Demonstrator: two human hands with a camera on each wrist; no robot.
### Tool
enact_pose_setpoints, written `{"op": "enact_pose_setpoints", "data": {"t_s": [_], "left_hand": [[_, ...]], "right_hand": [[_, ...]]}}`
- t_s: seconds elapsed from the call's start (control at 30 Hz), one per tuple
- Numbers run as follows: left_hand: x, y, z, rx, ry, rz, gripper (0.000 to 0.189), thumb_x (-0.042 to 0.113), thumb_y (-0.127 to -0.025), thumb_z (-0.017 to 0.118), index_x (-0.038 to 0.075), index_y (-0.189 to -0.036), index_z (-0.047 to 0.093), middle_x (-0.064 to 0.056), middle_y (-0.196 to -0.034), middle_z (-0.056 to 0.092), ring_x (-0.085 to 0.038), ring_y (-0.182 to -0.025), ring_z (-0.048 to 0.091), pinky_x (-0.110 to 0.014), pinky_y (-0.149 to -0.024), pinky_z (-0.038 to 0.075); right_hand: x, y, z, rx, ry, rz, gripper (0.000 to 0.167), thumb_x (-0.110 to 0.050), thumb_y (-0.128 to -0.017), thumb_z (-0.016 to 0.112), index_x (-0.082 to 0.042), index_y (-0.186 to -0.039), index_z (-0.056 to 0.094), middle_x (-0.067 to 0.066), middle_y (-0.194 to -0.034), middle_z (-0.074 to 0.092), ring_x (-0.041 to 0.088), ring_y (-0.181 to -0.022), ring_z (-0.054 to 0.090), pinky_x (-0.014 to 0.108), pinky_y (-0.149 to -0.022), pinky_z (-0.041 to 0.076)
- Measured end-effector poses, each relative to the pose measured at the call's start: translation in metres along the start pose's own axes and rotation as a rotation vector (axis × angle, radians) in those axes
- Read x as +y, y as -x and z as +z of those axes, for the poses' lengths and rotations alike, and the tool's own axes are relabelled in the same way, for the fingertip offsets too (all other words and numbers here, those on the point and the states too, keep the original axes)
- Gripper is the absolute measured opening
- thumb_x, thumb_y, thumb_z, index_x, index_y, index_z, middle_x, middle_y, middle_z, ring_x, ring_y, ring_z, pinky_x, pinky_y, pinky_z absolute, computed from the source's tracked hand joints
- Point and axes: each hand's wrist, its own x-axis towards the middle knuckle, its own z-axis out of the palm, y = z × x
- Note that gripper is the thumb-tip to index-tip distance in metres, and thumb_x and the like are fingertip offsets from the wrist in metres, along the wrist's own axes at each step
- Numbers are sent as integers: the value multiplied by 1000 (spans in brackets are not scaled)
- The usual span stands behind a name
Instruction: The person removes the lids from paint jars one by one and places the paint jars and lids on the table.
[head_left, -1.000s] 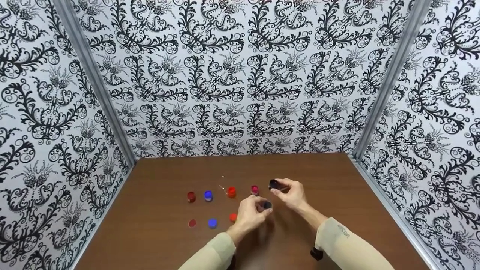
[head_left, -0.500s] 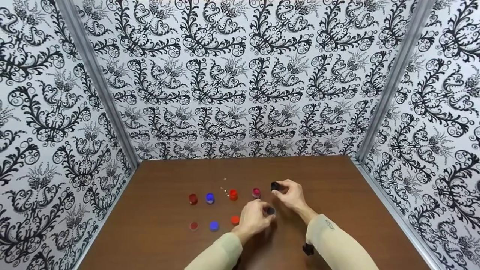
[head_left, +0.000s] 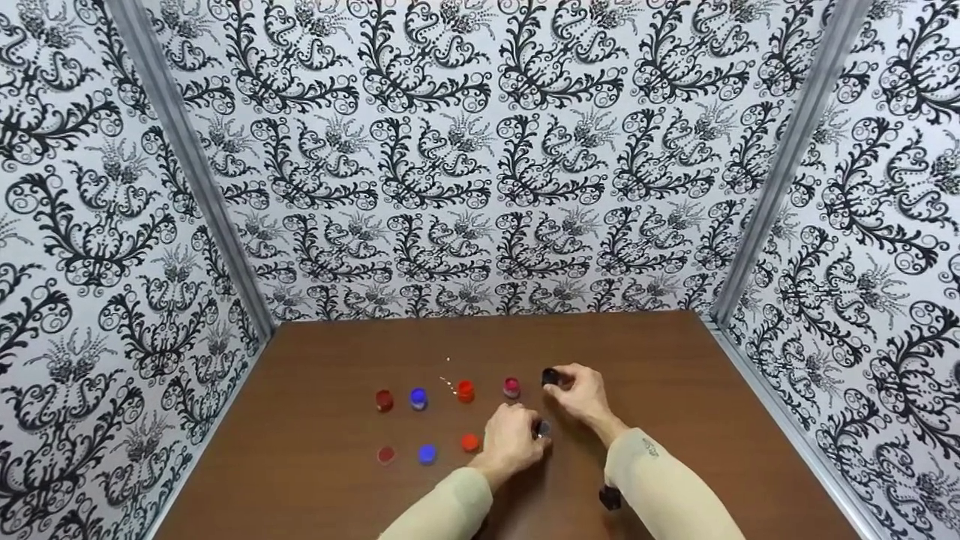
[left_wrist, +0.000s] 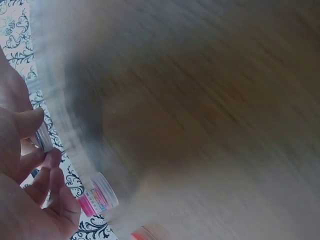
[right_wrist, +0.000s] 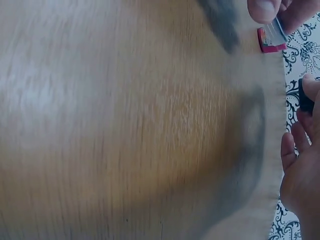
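Observation:
My left hand (head_left: 512,436) pinches a small round lid (head_left: 543,430) low over the table, right of the orange-red lid (head_left: 470,442). Its clear rim shows between thumb and fingers in the left wrist view. My right hand (head_left: 583,393) holds a small black paint pot (head_left: 550,377) by its side, farther back. To the left of that pot stands an uncapped magenta paint pot (head_left: 511,387). The row continues leftward with open orange-red (head_left: 465,391), blue (head_left: 418,398) and dark red (head_left: 384,400) pots. Whether the left hand's lid touches the table I cannot tell.
A blue lid (head_left: 427,454) and a dark red lid (head_left: 385,455) lie in the front row on the brown table (head_left: 315,375). White specks (head_left: 448,383) mark the surface behind the pots. Patterned walls (head_left: 480,187) close off the back and sides.
My left hand has moved slightly right and toward me with the lid, lowering toward the table. My right hand keeps the black pot almost in place. The head view has shifted a little.

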Motion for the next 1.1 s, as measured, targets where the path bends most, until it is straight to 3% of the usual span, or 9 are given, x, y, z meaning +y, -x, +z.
{"op": "enact_pose_setpoints", "data": {"t_s": [0.03,0.23,0.27,0.47,0.8,1.1], "left_hand": [[-7,-2,12,21,-14,14,25,38,-79,94,18,-83,81,-1,-84,75,-27,-85,68,-43,-73,61],[-9,-8,22,33,-97,-4,27,43,-80,95,19,-85,84,-2,-89,78,-30,-90,69,-46,-78,61],[-2,-7,12,6,-110,-28,25,39,-78,96,18,-86,84,-3,-90,78,-32,-91,68,-48,-78,61],[1,-7,17,-56,-194,-54,24,40,-81,94,20,-89,85,-2,-96,79,-29,-97,64,-46,-82,58],[4,-8,25,-145,-166,-94,22,40,-86,94,21,-94,87,-2,-99,79,-30,-101,62,-47,-85,55],[4,-7,24,-147,-123,-165,31,45,-80,99,19,-85,83,-4,-95,80,-31,-96,62,-49,-84,56]], "right_hand": [[0,0,1,-6,11,0,29,-9,-81,96,-4,-108,88,10,-92,83,20,-82,74,31,-77,61],[0,2,5,-44,92,53,30,-14,-84,97,-5,-111,87,12,-99,85,29,-91,77,48,-87,63],[0,3,6,-51,108,73,31,-15,-85,96,-6,-113,87,12,-103,85,31,-96,78,50,-91,63],[3,9,3,-92,154,162,34,-19,-90,93,-9,-122,86,15,-122,85,41,-118,78,60,-106,60],[8,15,0,-123,194,182,36,-21,-91,94,-8,-123,86,17,-125,84,43,-123,76,62,-110,58],[2,18,1,-130,190,204,36,-19,-91,93,-8,-124,85,17,-126,84,43,-124,75,63,-112,56]]}}
